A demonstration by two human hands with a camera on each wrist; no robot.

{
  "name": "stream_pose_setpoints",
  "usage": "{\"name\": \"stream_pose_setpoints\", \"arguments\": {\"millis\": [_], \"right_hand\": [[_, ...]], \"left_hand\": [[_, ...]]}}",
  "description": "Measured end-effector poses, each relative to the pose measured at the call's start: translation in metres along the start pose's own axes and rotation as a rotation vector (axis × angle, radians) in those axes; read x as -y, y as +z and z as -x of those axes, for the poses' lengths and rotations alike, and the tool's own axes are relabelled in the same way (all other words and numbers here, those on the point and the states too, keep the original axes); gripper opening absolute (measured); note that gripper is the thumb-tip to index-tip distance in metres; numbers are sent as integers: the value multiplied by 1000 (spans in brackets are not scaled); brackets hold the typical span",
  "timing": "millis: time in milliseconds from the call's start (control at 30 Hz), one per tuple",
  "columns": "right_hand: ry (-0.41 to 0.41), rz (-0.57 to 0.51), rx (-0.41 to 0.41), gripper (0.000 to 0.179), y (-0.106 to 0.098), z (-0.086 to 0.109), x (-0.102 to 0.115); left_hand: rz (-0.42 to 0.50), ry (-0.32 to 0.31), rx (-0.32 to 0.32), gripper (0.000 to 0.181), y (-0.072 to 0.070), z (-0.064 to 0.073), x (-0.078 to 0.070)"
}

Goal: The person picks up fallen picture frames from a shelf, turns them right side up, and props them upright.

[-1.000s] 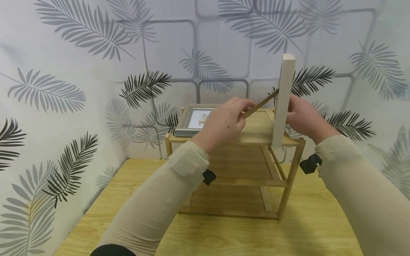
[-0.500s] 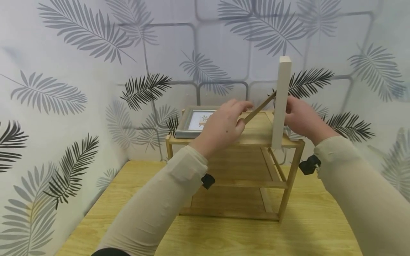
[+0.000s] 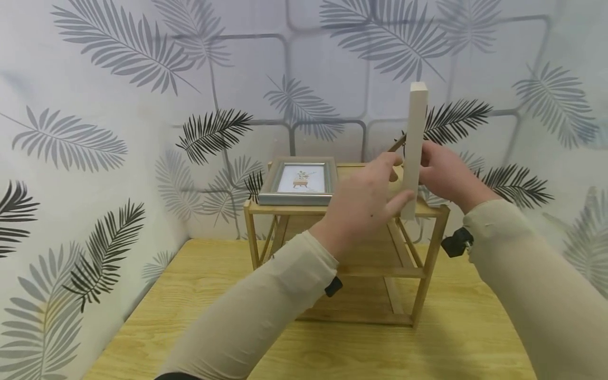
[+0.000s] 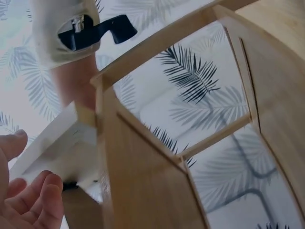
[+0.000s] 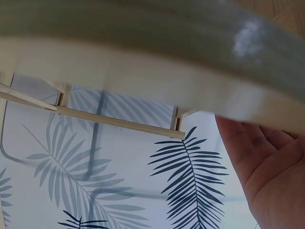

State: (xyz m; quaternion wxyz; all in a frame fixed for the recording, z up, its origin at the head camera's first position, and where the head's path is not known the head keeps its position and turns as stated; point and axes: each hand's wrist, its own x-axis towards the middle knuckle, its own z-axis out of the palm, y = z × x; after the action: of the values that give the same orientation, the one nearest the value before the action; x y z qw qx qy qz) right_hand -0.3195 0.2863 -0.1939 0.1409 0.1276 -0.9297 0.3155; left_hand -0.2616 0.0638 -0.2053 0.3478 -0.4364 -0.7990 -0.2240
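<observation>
A white picture frame (image 3: 416,148) stands upright, edge-on, at the right end of the wooden rack's (image 3: 427,214) top shelf. From its back a brown stand leg (image 3: 397,142) juts out to the left, mostly hidden by my left hand. My right hand (image 3: 446,171) grips the frame from the right; its fingertips are hidden. Just left of the frame is my left hand (image 3: 366,198), with fingers loosely bent and nothing held. Its thumb comes close to the frame's edge; contact cannot be told. In the left wrist view, those fingers (image 4: 45,195) stand apart from the white frame.
A silver-grey picture frame (image 3: 296,198) with a plant print lies flat on the rack's left end. Lower shelves (image 3: 361,253) sit beneath. The rack stands on a wood-grain table (image 3: 190,295) against a leaf-patterned wall (image 3: 328,79).
My left hand has let go of the stand leg and moved right, towards the white frame's edge, uncovering the flat frame. My right hand keeps its hold on the upright frame.
</observation>
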Motion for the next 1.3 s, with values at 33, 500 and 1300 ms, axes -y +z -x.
{"name": "stream_pose_setpoints", "arguments": {"millis": [33,500,1300], "right_hand": [[3,1,-1,51,0,0,0],[10,-31,-9,49,0,-1,-1],[31,-33,-56,41,2,8,-5]], "left_hand": [[12,-22,-2,49,3,-1,-2],[86,-146,19,45,14,-6,-7],[373,-345,151,42,-13,-7,30]]}}
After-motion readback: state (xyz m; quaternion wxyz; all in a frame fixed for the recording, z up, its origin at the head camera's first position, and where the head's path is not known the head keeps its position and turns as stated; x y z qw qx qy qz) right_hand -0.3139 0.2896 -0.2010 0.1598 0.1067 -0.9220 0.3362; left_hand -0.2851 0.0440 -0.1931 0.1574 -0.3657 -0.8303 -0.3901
